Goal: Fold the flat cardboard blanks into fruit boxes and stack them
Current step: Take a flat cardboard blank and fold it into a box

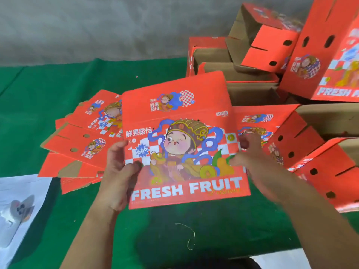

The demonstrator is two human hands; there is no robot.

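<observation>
A flat red cardboard blank printed with a cartoon figure and "FRESH FRUIT" is held up in the middle of the view, printed face toward me. My left hand grips its left edge, thumb on the front. My right hand pinches its right edge. To the left, a pile of flat blanks lies on the green cloth. Folded fruit boxes are stacked at the back right, with more folded boxes on the right.
A green cloth covers the work surface, with a grey wall behind. At the lower left lies a white sheet with a grey picture. A loose thread sits on the cloth below the blank.
</observation>
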